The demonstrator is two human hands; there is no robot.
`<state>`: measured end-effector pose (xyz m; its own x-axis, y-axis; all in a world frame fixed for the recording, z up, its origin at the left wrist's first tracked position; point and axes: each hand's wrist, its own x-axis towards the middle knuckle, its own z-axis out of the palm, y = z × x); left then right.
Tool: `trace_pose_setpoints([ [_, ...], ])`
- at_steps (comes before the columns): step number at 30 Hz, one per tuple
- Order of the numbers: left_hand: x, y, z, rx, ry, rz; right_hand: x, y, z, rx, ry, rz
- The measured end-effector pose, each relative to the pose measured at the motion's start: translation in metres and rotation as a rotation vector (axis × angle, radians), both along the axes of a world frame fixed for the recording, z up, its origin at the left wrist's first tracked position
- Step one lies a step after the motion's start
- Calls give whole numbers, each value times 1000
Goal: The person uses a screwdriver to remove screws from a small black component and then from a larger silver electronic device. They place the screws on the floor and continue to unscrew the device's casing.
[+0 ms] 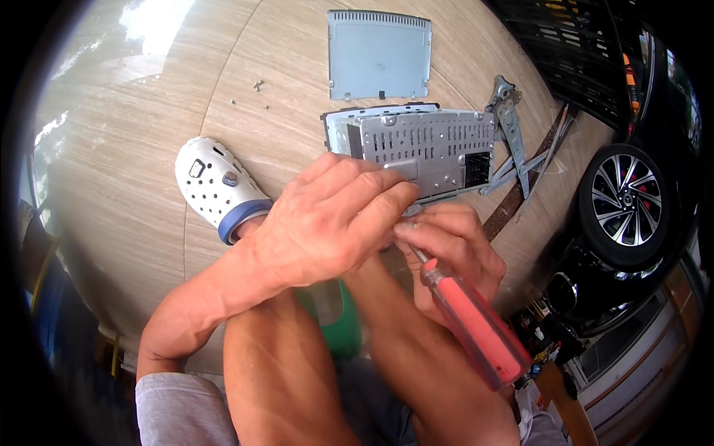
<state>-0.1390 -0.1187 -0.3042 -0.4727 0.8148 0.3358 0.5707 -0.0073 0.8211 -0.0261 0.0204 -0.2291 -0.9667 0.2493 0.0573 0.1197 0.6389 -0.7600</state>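
My left hand (335, 215) is closed, palm down, its fingers curled over the near side of a silver metal case (431, 149) that looks like a car stereo unit. What its fingertips hold is hidden. Close against it, my right hand (457, 253) grips a screwdriver (480, 323) by the shaft. The red, clear-edged handle slants down to the right, and the tip disappears between the two hands. Slots and a black socket show on the case. Beyond it a flat grey metal cover (379, 56) lies on the floor.
Several small screws (258, 85) lie on the tiled floor (149, 208), left of the cover. A jointed metal bracket (513, 126) and rusty strips rest right of the case. A black car's wheel (625, 197) stands at right. My white clog (216, 178) is at left, a green seat (342, 327) beneath me.
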Motion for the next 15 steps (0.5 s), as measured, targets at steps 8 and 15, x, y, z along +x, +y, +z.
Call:
trace_pose_setpoints([
  [8,5,0,-8,25,33,-8,-1,6,2,92,-17,66],
  [15,3,-1,-6,-14,34,-31,-3,0,2,68,-49,-44],
])
